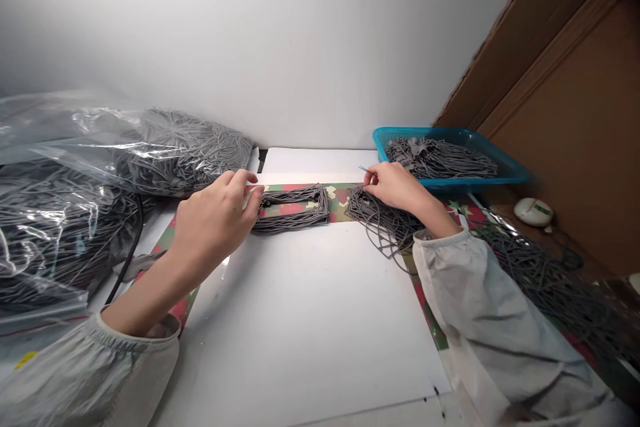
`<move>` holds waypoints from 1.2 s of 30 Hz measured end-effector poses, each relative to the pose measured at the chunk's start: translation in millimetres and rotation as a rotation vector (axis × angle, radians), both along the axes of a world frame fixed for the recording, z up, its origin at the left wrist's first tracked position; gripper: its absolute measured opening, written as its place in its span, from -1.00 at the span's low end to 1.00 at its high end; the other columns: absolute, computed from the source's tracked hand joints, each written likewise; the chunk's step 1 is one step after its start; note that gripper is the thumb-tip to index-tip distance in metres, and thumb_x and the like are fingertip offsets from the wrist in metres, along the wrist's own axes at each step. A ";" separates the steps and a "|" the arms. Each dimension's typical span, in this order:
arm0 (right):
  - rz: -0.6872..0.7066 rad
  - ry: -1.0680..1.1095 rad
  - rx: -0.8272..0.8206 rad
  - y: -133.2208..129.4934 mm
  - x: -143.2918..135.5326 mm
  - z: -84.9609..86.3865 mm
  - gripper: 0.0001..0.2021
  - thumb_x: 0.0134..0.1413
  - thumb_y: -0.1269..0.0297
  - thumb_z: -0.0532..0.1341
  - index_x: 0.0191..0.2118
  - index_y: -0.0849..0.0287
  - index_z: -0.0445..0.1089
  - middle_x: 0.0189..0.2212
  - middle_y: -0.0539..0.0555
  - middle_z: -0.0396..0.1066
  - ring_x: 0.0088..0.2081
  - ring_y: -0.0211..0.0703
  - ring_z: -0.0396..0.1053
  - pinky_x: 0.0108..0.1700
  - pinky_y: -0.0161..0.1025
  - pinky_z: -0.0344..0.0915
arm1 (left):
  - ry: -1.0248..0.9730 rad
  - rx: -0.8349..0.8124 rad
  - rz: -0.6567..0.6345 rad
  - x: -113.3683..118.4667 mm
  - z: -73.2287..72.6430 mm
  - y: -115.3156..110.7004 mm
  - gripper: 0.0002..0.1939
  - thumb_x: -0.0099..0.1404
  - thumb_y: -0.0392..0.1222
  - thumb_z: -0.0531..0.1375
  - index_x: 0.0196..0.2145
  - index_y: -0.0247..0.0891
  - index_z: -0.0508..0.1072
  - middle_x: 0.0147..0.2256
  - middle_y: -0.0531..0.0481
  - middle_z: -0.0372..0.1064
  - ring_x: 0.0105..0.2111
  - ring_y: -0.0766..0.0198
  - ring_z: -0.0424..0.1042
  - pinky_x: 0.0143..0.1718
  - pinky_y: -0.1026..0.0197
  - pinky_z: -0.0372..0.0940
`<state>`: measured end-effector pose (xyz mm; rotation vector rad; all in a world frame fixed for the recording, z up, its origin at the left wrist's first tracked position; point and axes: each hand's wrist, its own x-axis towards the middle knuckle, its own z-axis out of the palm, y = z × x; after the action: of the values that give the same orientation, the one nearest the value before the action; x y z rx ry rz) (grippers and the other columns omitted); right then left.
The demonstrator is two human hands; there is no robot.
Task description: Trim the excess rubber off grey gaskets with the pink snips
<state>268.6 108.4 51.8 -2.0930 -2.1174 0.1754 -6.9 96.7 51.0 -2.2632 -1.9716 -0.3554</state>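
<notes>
My left hand hovers at the left end of a rectangular loop of grey cords lying on a camouflage-patterned strip. Its thumb and index finger are apart, and I see nothing between them; the other fingers are partly hidden. My right hand is closed in a pinch on a thin grey cord, whose end sticks out past the fingertips. Below that hand lies a loose pile of grey cords, with a few strands curling over the white sheet.
Clear plastic bags full of grey cords stand at the left. At the back right, a blue tray holds more cords. Further right are a white computer mouse, loose dark cords and a cardboard box. A white wall rises behind.
</notes>
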 end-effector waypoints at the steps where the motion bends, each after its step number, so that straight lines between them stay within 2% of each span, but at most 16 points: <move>1: 0.001 0.016 0.032 -0.5 1.4 3.4 -0.86 0.19 0.25 0.22 -0.30 0.22 0.42 -0.33 0.03 0.46 -0.28 -0.20 0.41 -0.18 -0.16 0.35 | -0.001 0.000 0.000 0.0 -0.1 0.1 -0.63 0.39 0.03 -0.10 -0.04 -0.12 0.36 -0.08 -0.07 0.45 -0.31 -0.06 0.48 -0.48 0.11 0.14; 5: -0.017 0.090 0.193 -5.0 6.1 21.9 -0.91 0.04 0.44 0.21 -0.45 0.16 0.39 -0.43 0.03 0.47 -0.39 -0.19 0.37 -0.29 -0.24 0.22 | -0.004 0.004 0.002 -0.9 -0.1 0.1 -0.64 0.39 0.04 -0.10 -0.05 -0.11 0.35 -0.10 -0.06 0.45 -0.32 -0.05 0.47 -0.48 0.12 0.13; 12: -0.118 0.150 0.452 -27.5 5.1 57.0 -0.90 0.00 0.46 0.19 -0.47 0.14 0.30 -0.49 0.01 0.39 -0.44 -0.22 0.29 -0.39 -0.26 0.14 | -0.013 0.022 -0.014 -4.0 -0.6 -2.0 -0.65 0.39 0.05 -0.10 -0.06 -0.10 0.35 -0.09 -0.05 0.45 -0.32 -0.03 0.48 -0.48 0.14 0.11; 16: -0.120 0.216 0.618 -39.7 3.0 69.4 -0.88 -0.02 0.48 0.21 -0.49 0.16 0.28 -0.50 -0.02 0.36 -0.45 -0.27 0.27 -0.38 -0.27 0.15 | -0.016 0.030 -0.025 -4.4 -1.0 -2.4 -0.66 0.39 0.04 -0.10 -0.07 -0.12 0.35 -0.10 -0.05 0.46 -0.32 -0.06 0.48 -0.50 0.13 0.09; 19: -0.116 0.247 0.684 -46.7 -1.4 75.3 -0.90 0.01 0.44 0.22 -0.46 0.17 0.31 -0.51 -0.04 0.34 -0.47 -0.31 0.23 -0.39 -0.27 0.14 | -0.023 0.035 -0.028 -3.9 -1.6 -3.0 -0.66 0.39 0.03 -0.09 -0.07 -0.12 0.35 -0.09 -0.06 0.46 -0.33 -0.05 0.48 -0.51 0.13 0.08; 23: -0.087 0.333 0.691 -54.7 -13.8 81.5 -0.90 0.03 0.41 0.24 -0.46 0.16 0.32 -0.55 -0.07 0.31 -0.50 -0.34 0.19 -0.42 -0.29 0.13 | -0.052 0.035 -0.048 -0.7 -2.6 -4.8 -0.68 0.38 0.01 -0.07 -0.09 -0.12 0.36 -0.10 -0.05 0.46 -0.32 0.00 0.48 -0.50 0.15 0.07; 28: -0.039 0.369 0.649 -61.1 -28.6 85.4 -0.89 0.01 0.43 0.25 -0.49 0.18 0.34 -0.57 -0.09 0.35 -0.50 -0.35 0.28 -0.46 -0.31 0.13 | -0.140 0.018 -0.130 6.8 -2.9 -11.3 -0.70 0.37 0.00 -0.05 -0.11 -0.15 0.37 -0.16 -0.03 0.46 -0.39 0.10 0.43 -0.49 0.17 0.06; 32: 0.023 0.471 0.596 -62.5 -33.8 82.6 -0.88 0.02 0.41 0.25 -0.51 0.19 0.35 -0.60 -0.11 0.32 -0.54 -0.38 0.26 -0.51 -0.34 0.13 | -0.250 -0.071 -0.314 16.1 -4.7 -22.4 -0.71 0.37 0.01 -0.02 -0.14 -0.15 0.40 -0.22 0.01 0.45 -0.42 0.22 0.40 -0.42 0.20 0.17; 36: 0.061 0.504 0.533 -63.4 -38.7 80.4 -0.89 0.03 0.42 0.24 -0.48 0.19 0.36 -0.59 -0.11 0.29 -0.54 -0.39 0.25 -0.53 -0.37 0.10 | -0.367 -0.207 -0.510 24.8 -11.9 -34.4 -0.65 0.38 0.06 -0.01 -0.01 -0.11 0.37 -0.12 0.00 0.42 -0.39 0.27 0.41 -0.38 0.24 0.27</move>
<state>229.9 44.9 132.2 -1.4887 -1.6896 0.1116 17.9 62.3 39.1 -3.0134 -1.5910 -0.6846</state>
